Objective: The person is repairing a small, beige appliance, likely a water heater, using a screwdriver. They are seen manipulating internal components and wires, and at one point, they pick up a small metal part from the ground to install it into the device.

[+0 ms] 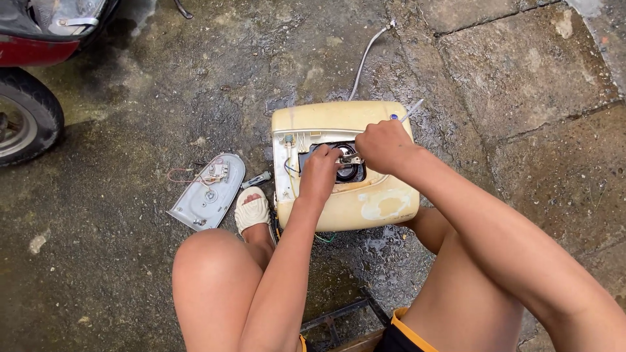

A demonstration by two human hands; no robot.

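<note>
- Left hand (319,175) curled at the 9 o'clock edge of a dark opening (339,163) in the cream appliance casing (365,202), fingertips tucked inward onto a small metal part there — too small to tell exactly what is pinched.
- Right hand (383,145) closed in a fist at the 2 o'clock edge of the same opening, gripping a slim tool whose pale handle (412,109) sticks out toward 1 o'clock; working tip hidden under the knuckles.
- Both hands close together over the opening, nearly touching.
- Cream appliance casing lying flat on wet concrete ground (195,98), centre of the view, yellowed and stained, a pale patch on its near face.
- Coloured wires (289,156) showing inside the casing at 9 o'clock of the opening.
- White cord (366,55) running from the casing's far edge toward 12 o'clock.
- Grey cover plate (207,192) lying at 9 o'clock of the casing, well apart from it, inner side up, small parts and thin red wires on it.
- Sandalled foot (253,210) between the plate and the casing — just beside the casing's left edge.
- Small dark cylindrical piece (255,180) on the ground just beyond the foot.
- Scooter wheel (26,117) and red bodywork at 10 o'clock, far corner.
- Dark metal frame (342,316) at 6 o'clock, between the bare knees.
</note>
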